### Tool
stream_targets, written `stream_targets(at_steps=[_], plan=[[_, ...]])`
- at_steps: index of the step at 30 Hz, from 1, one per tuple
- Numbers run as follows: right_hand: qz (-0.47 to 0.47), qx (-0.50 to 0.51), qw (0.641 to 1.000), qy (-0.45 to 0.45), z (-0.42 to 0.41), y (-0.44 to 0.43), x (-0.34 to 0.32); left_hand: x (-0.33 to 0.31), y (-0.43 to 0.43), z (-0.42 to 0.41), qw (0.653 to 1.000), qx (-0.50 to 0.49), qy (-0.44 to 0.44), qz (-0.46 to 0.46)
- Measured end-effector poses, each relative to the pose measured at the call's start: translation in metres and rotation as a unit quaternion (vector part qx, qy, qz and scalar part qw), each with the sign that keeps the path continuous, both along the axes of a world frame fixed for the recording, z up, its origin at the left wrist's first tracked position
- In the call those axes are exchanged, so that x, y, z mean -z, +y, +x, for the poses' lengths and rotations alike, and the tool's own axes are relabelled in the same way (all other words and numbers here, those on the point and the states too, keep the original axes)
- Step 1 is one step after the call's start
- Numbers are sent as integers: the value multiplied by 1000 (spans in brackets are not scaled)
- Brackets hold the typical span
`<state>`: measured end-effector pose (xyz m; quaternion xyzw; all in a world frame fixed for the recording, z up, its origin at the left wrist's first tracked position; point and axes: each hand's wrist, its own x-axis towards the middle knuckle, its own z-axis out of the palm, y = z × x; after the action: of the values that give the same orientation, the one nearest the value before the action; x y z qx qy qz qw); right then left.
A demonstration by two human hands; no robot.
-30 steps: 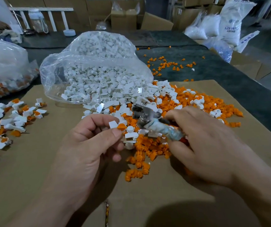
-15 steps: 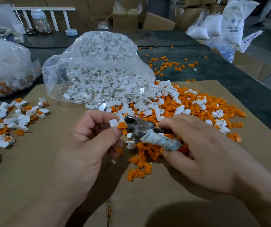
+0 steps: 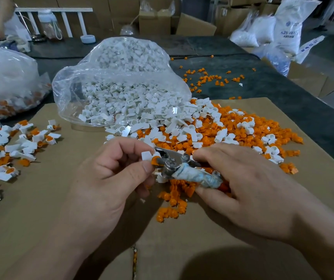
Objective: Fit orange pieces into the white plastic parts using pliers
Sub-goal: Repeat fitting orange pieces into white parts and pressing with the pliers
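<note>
My left hand (image 3: 109, 174) pinches a white plastic part (image 3: 147, 155) with an orange piece (image 3: 154, 161) seated at its lower end. My right hand (image 3: 240, 186) grips the pliers (image 3: 174, 164) by their cloth-wrapped handle, and the metal jaws close around the orange piece. Both hands hover over a cardboard sheet (image 3: 40, 199). Behind them lies a mixed heap of loose orange pieces (image 3: 232, 126) and white parts (image 3: 162, 118).
A clear bag of white parts (image 3: 121, 87) lies open at the back centre. Assembled white-and-orange parts (image 3: 10, 146) are spread at the left. Another filled bag (image 3: 6, 81) sits far left. Scattered orange pieces (image 3: 206, 77) dot the dark table; boxes and sacks stand behind.
The pliers have moved left, from apart from the held part to closing on its orange piece. My left hand keeps its pinch.
</note>
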<state>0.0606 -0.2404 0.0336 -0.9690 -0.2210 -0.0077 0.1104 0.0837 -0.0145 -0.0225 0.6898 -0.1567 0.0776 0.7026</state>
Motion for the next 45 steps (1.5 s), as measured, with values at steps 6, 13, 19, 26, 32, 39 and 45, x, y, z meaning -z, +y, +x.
stream_targets(at_steps=[6,13,19,26,32,39,45], plan=[[-68,-6,997,-31,3,3,2,4,0,-2,1000,14,-8,23],[-55,8,997,-53,-1,3,4,4,-1,-2,999,11,-10,30],[-39,11,997,-58,-2,4,5,3,-2,-3,1000,14,-7,25],[-54,13,997,-62,-3,4,5,2,-4,-4,1000,21,0,13],[-45,16,996,-71,-3,5,6,-1,-4,-4,1000,22,2,13],[-41,40,993,-101,-3,8,8,-1,-2,-5,1000,23,-6,12],[-22,43,993,-105,2,5,13,-3,-5,-5,999,-38,0,30]])
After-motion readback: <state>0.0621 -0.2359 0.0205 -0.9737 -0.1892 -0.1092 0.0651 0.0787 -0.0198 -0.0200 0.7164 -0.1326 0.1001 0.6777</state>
